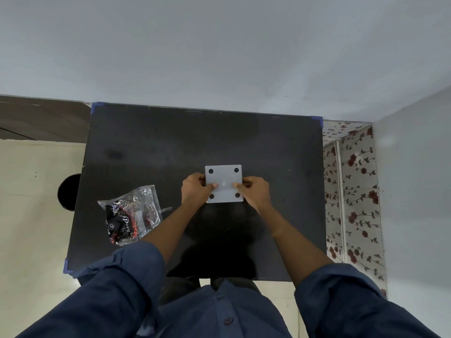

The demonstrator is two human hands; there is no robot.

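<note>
A square grey plate [224,176] with a dark round hole in each of its corners is held over the middle of the black table [170,147]. My left hand [195,191] grips its left edge, thumb lying on the top face. My right hand [255,192] grips the right edge the same way, thumb on top. The fingers under the plate are hidden. Whether the plate touches the table I cannot tell.
A clear plastic bag [131,215] holding dark and red parts with thin wires lies on the table's left front. Blue tape marks the table corners. A grey wall stands behind, a flowered panel [353,191] to the right, pale floor to the left.
</note>
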